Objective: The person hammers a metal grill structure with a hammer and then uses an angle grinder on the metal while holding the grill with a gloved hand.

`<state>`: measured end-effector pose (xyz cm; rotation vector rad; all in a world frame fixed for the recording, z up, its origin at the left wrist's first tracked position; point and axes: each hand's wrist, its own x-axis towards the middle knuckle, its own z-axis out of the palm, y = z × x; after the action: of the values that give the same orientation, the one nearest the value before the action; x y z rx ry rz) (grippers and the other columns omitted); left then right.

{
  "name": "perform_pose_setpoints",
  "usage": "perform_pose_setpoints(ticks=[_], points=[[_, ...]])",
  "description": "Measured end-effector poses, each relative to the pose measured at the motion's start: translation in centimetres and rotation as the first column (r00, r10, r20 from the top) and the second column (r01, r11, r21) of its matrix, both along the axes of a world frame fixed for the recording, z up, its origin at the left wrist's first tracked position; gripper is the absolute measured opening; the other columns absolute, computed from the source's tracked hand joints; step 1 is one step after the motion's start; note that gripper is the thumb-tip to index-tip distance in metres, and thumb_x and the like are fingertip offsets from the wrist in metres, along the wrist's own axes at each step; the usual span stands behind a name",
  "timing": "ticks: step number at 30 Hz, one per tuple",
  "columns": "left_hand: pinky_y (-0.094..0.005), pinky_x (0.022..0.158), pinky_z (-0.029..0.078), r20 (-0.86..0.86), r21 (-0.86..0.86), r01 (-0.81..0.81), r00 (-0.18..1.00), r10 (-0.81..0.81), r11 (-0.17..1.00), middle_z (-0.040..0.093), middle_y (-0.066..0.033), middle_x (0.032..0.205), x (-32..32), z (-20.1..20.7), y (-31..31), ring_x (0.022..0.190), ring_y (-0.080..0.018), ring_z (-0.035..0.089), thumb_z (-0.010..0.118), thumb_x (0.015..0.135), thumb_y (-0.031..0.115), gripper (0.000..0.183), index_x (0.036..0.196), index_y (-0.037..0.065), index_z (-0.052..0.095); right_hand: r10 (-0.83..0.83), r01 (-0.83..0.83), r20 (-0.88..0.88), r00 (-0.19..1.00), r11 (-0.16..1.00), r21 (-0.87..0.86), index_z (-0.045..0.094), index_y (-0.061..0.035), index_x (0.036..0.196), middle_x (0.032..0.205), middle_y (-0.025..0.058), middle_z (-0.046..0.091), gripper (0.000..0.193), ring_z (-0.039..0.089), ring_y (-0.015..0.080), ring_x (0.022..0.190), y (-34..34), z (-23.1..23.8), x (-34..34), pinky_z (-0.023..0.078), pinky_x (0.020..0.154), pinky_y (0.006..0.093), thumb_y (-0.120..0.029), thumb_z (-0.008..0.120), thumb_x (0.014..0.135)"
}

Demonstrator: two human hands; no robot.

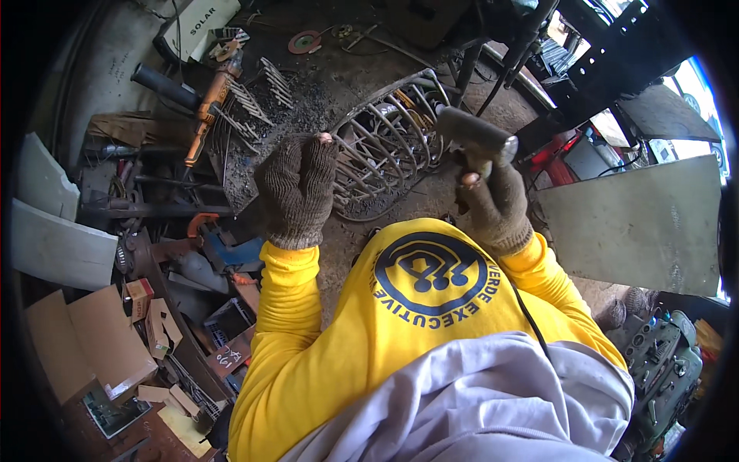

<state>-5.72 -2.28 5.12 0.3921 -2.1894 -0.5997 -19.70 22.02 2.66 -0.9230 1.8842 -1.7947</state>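
In front of me on the ground lies a cage-like frame of bent metal rods [389, 142], with tools and other items inside it. My left hand [296, 189], in a brown knitted glove with a bare fingertip showing, is closed at the frame's left side; whatever it grips is hidden. My right hand [496, 204], gloved the same way, is wrapped round a hammer [473, 135] and holds it raised at the frame's right side. The hammer's thick metal head shows above the fist, while its handle is mostly hidden by the glove.
An orange power tool [212, 108] and several twisted metal rods [246, 108] lie at the far left. Beyond the frame is a grinding disc [304, 42]. Cardboard boxes [108, 339] crowd the near left. On the right lean a large pale panel [631, 223] and a grey-green machine [662, 362].
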Motion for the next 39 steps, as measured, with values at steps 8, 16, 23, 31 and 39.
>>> perform_pose_setpoints(ticks=[8, 16, 23, 31, 39], points=[[-0.0363, 0.069, 0.053, 0.042, -0.278, 0.126, 0.992, -0.119, 0.952, 0.071, -0.0115, 0.084, -0.7, 3.3, 0.8, 0.074, -0.0255, 0.069, 0.072, 0.091, 0.022, 0.021, 0.093, 0.002, 0.070, -0.188, 0.163, 0.139, 0.972, 0.972, 0.170, 0.059, -0.0023, 0.125, 0.079, 0.0020, 0.061, 0.039, 0.055, 0.0085, 0.064, 0.8, -4.1, -5.4, 0.045, 0.057, 0.0278, -0.032, 0.057, 0.099], [-0.0375, 0.067, 0.053, 0.240, -0.485, 0.225, 0.963, -0.119, 0.845, 0.071, -0.0128, 0.083, -3.1, 7.6, 0.8, 0.072, -0.0300, 0.068, 0.074, 0.089, 0.022, 0.020, 0.093, 0.003, 0.071, 0.021, 0.048, -0.130, 0.991, 0.860, 0.508, 0.059, -0.0053, 0.124, 0.102, 0.0230, 0.068, 0.047, 0.067, 0.0386, 0.098, -3.3, -7.8, -11.0, 0.050, 0.086, 0.0438, -0.032, 0.065, 0.086], [-0.0365, 0.062, 0.051, 0.340, -0.223, 0.262, 0.924, -0.177, 0.939, 0.069, -0.0134, 0.075, -4.6, 10.0, -1.9, 0.065, -0.0288, 0.067, 0.071, 0.090, 0.018, 0.017, 0.089, 0.001, 0.070, 0.337, -0.142, -0.427, 0.839, 0.893, 0.426, 0.054, -0.0027, 0.133, 0.116, 0.0248, 0.066, 0.052, 0.063, 0.0410, 0.109, -15.8, -9.6, -16.0, 0.050, 0.093, 0.0463, -0.021, 0.062, 0.085], [-0.0340, 0.056, 0.050, 0.457, -0.117, 0.481, 0.803, -0.383, 0.869, 0.068, -0.0113, 0.072, -8.3, 12.2, -8.3, 0.061, -0.0240, 0.066, 0.071, 0.089, 0.017, 0.017, 0.084, 0.001, 0.070, 0.453, -0.075, -0.576, 0.681, 0.825, 0.560, 0.057, -0.0149, 0.133, 0.117, 0.0194, 0.067, 0.046, 0.063, 0.0392, 0.108, -24.9, -9.4, -17.7, 0.051, 0.091, 0.0459, -0.034, 0.058, 0.092], [-0.0323, 0.053, 0.047, 0.605, 0.000, 0.741, 0.534, -0.590, 0.671, 0.061, -0.0090, 0.065, -14.3, 11.8, -13.4, 0.057, -0.0199, 0.061, 0.066, 0.093, 0.022, 0.026, 0.078, 0.001, 0.067, 0.162, -0.163, 0.441, 0.883, 0.986, -0.035, 0.060, -0.0070, 0.130, 0.121, 0.0133, 0.066, 0.053, 0.063, 0.0250, 0.115, -22.2, -4.5, -16.1, 0.053, 0.095, 0.0380, -0.050, 0.044, 0.103]])
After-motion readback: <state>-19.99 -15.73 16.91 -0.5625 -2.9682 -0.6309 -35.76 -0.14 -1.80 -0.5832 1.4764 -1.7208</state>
